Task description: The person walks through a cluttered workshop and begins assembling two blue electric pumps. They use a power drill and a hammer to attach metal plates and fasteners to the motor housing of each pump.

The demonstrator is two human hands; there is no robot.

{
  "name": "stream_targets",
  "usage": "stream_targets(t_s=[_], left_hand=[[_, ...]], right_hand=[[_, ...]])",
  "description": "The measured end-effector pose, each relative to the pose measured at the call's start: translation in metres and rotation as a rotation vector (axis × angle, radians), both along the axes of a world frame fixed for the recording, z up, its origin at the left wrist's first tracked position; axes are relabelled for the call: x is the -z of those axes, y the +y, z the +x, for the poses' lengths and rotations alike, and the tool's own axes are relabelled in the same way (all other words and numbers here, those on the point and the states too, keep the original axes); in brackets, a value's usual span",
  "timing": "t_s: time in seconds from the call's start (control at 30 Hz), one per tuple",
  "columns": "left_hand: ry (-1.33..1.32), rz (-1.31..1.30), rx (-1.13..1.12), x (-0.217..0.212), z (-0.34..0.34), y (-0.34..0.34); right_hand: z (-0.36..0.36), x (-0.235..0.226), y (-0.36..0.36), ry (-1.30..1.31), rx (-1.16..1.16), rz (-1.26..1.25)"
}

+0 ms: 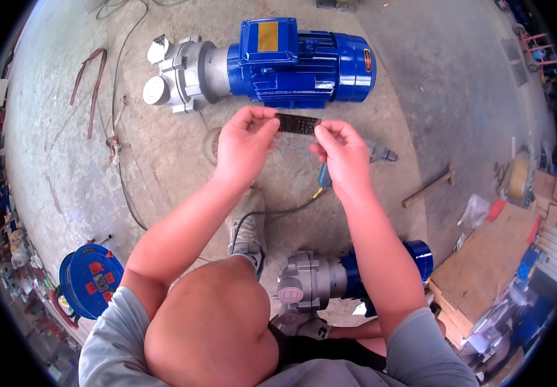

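Between my two hands is a small dark rectangular nameplate [298,124], stretched level with rows of light markings on it. My left hand [246,143] pinches its left end between thumb and fingers, and my right hand [345,151] pinches the right end. Just beyond them, a blue electric motor [320,68] lies on the floor, joined to a silver-grey pump head [188,72] on its left. A yellow label [268,37] sits on top of the motor's terminal box. Partly hidden behind my right hand is a blue-grey power drill [381,153].
A second blue motor with grey pump head [304,278] lies under my right forearm. A hammer [428,187] rests right of the drill. At left stands a blue cable reel [89,281]; a black cable [118,77] crosses the floor. A wooden board [485,258] is at lower right.
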State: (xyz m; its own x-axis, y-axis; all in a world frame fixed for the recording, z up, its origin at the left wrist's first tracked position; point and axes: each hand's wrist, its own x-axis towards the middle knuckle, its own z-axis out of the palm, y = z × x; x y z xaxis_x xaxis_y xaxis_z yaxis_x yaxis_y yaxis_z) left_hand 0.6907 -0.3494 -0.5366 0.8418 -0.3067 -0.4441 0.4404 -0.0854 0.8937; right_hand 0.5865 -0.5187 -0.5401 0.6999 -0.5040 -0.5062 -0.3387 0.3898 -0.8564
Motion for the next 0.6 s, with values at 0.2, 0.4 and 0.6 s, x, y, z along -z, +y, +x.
stream_targets(t_s=[0.2,0.4,0.6], left_hand=[[-0.025,0.075,-0.062,0.048,0.03,-0.035],[-0.123,-0.011,-0.117,0.062,0.024,-0.039],[-0.173,0.004,-0.074,0.059,0.027,-0.043]], right_hand=[[0.051,0.059,-0.021,-0.057,0.048,-0.259],[0.069,0.069,-0.021,-0.054,0.099,-0.279],[0.071,0.062,-0.018,-0.035,0.103,-0.313]])
